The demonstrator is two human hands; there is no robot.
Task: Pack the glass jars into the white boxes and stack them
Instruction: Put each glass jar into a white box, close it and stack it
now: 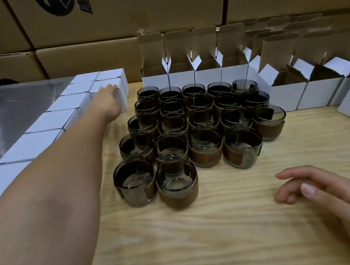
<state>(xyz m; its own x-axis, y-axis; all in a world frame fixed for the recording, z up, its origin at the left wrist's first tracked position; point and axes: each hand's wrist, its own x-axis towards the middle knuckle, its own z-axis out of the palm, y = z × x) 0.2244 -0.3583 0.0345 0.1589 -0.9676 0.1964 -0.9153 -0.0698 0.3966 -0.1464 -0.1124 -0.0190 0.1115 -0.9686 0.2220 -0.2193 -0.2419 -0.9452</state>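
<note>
1. Two grips are showing: the left grip point(108, 92) is lying with straight fingers on the closed white box point(124, 95) ending a row of closed boxes point(51, 120).
2. The right grip point(314, 190) is hovering over the wooden desk point(211, 252), loosely curled, holding nothing.
3. The glass jars point(193, 127) are standing clustered between both grips, touching neither.
4. They are looking smoky, open-topped, each wearing a brown band.
5. Open white boxes point(208, 74) are standing behind them, flaps up.

Left arm point(52, 186) stretched far forward, left grip point(107, 92) flat, right grip point(316, 192) relaxed, fingers point(295, 175) loosely curled
</note>
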